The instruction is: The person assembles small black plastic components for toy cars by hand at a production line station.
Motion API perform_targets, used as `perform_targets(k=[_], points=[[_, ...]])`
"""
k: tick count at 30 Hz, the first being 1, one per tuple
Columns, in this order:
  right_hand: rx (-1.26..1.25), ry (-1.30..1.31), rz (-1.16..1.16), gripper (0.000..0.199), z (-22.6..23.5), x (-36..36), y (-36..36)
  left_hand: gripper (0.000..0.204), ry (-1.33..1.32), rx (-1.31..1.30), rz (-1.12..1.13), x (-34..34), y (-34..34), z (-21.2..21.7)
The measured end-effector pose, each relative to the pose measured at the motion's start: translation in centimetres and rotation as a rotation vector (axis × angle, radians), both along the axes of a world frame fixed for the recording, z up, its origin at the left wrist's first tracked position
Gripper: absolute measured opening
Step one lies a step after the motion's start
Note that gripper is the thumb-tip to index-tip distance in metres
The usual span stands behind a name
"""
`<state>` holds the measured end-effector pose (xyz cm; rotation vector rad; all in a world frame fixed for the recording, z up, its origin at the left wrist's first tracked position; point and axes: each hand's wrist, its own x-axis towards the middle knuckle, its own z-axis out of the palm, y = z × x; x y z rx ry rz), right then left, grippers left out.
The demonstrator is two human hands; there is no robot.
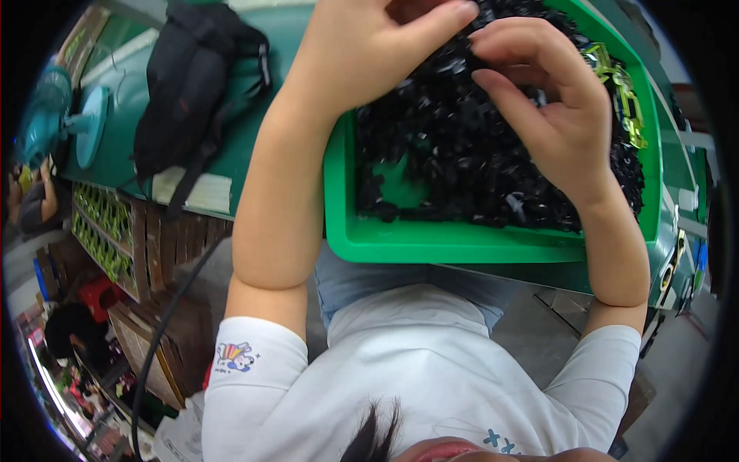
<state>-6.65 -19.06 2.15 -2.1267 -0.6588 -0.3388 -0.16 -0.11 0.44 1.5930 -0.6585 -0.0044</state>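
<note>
Both of my hands are over a green plastic bin (462, 245) filled with many small, shiny black pieces (462, 169). My left hand (377, 46) reaches to the top edge of the view, its thumb bent toward its fingers, which are partly cut off. Close beside it, my right hand (550, 96) has curled fingers, with thumb and forefinger tips near each other. Anything between the fingertips of either hand blends into the black pieces behind and cannot be made out. Along the bin's right inner side lie clear yellow-green plastic frames (631, 115).
On the green table (292, 38) to the left lie a black backpack (196, 85) and a teal fan (92, 123). A wooden rack (104, 231) of yellow-green parts stands lower left, near cardboard boxes (146, 346). A black cable (158, 339) hangs there. Another person's arm (48, 192) shows far left.
</note>
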Motion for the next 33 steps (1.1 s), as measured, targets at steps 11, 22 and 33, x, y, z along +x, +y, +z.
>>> perform_targets(k=[11,22,33], points=[[-0.117,-0.452,-0.090,0.038,-0.4,0.8,0.3,0.021,0.036,0.020,-0.207,-0.5,0.2,-0.8],[0.160,-0.060,-0.049,0.058,-0.2,1.1,-1.2,0.023,-0.034,-0.062,-0.137,0.1,0.2,-0.9],[0.648,0.827,0.026,0.030,0.6,1.5,-2.0,0.020,-0.114,-0.061,-0.081,0.0,-0.2,-0.7]])
